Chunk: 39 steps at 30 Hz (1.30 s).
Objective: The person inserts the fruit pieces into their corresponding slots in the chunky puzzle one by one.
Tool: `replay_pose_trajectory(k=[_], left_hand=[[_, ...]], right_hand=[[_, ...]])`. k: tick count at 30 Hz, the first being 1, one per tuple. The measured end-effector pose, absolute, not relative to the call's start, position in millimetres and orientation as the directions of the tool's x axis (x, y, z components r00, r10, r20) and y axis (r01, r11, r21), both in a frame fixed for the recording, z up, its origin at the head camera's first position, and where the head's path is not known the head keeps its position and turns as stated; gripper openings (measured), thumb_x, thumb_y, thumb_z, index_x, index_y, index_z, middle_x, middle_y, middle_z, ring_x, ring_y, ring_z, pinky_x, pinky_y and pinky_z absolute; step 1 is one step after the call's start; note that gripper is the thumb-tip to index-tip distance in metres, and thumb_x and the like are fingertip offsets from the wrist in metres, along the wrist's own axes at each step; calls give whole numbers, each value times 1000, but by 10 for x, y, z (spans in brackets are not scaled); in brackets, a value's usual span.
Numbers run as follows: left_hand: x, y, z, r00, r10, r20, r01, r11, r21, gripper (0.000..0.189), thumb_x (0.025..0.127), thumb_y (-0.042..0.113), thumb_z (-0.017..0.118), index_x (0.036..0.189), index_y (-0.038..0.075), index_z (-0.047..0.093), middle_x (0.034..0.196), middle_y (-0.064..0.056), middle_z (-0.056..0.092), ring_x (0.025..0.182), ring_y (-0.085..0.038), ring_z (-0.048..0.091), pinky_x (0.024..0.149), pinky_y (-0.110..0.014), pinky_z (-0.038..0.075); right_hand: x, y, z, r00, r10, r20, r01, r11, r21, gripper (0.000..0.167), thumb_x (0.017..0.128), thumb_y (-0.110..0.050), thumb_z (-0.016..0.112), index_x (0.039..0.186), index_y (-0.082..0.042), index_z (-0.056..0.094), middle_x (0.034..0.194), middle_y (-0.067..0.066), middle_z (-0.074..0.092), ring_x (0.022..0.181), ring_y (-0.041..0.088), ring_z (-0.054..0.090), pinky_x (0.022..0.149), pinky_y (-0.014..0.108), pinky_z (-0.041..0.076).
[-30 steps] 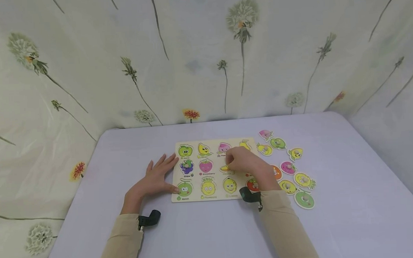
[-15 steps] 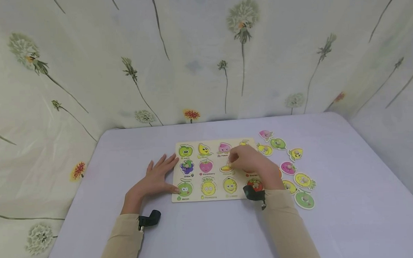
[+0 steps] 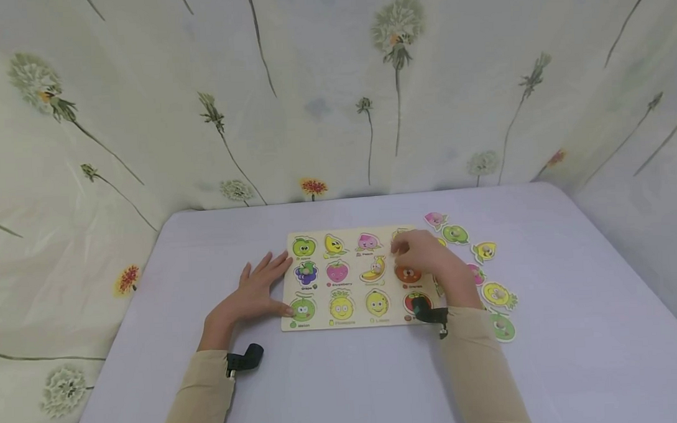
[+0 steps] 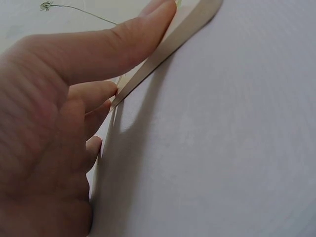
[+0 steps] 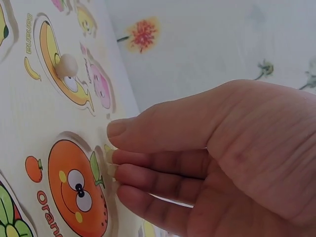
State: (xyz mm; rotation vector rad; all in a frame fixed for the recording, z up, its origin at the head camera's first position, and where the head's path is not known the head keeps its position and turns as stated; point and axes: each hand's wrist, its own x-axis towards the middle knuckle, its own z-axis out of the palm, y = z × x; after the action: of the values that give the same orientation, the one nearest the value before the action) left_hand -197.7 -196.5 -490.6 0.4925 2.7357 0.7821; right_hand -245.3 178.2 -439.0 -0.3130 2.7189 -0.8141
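A wooden fruit puzzle board (image 3: 322, 308) lies on the table between both hands. My left hand (image 3: 254, 295) rests at its left edge, fingers spread, the thumb (image 4: 113, 47) over the near left corner beside the melon picture. The banana piece (image 3: 370, 272) sits in its recess, its round knob (image 5: 66, 65) upward. Over the board's right side is my right hand (image 3: 426, 255), holding nothing, with loosely bent fingers close to the orange picture (image 5: 74, 187). Grape (image 3: 306, 273) and tomato (image 3: 417, 301) pieces also lie in their recesses.
Several loose fruit pieces lie right of the board, among them a peach (image 3: 436, 220), a green apple (image 3: 455, 234), a pineapple (image 3: 499, 295) and a green melon (image 3: 502, 327). My right forearm covers others. A flower-printed curtain (image 3: 318, 100) hangs behind the table.
My right hand has let go of the banana piece and moved right, uncovering it in its recess. It now hides more of the loose pieces. The left hand has stayed in place.
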Motion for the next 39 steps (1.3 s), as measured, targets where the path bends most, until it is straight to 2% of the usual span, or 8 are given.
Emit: replay_pose_trajectory(k=[6, 13, 28, 39], left_hand=[[-1975, -1969, -4907, -910, 387, -147, 252, 799, 546, 114, 66, 54, 84, 158, 19, 27, 168, 0, 17, 157, -32, 1, 122, -64, -9], [-1961, -1967, -4901, -910, 387, -149, 252, 801, 544, 113, 67, 54, 84, 158, 19, 27, 168, 0, 17, 157, -32, 2, 122, -64, -8], [-1950, -1972, -4899, -912, 385, -139, 253, 798, 546, 114, 66, 53, 84, 158, 19, 27, 168, 0, 17, 157, -32, 2, 122, -64, -8], [-1954, -1989, -4916, -913, 384, -136, 253, 797, 548, 114, 66, 54, 84, 158, 19, 27, 168, 1, 17, 157, -31, 2, 122, -64, -8]], right_hand=[[-2448, 1845, -4404, -949, -227, -219, -67, 824, -563, 30, 91, -15, 64, 119, -6, 67, 117, 14, 66, 101, 28, 57, 90, 40, 52], [-2455, 1936, -4403, -966, -191, -172, -70, 839, -539, 31, 92, -13, 59, 122, -8, 65, 113, 13, 64, 99, 28, 55, 84, 39, 51], [-2502, 2187, -4416, -990, -128, -58, -78, 844, -531, 32, 91, -8, 56, 121, -4, 65, 109, 15, 63, 98, 30, 56, 85, 44, 50], [-2462, 2261, -4389, -990, -51, -133, 31, 836, -548, 32, 93, -7, 52, 124, -5, 62, 114, 16, 60, 102, 31, 52, 82, 40, 50]])
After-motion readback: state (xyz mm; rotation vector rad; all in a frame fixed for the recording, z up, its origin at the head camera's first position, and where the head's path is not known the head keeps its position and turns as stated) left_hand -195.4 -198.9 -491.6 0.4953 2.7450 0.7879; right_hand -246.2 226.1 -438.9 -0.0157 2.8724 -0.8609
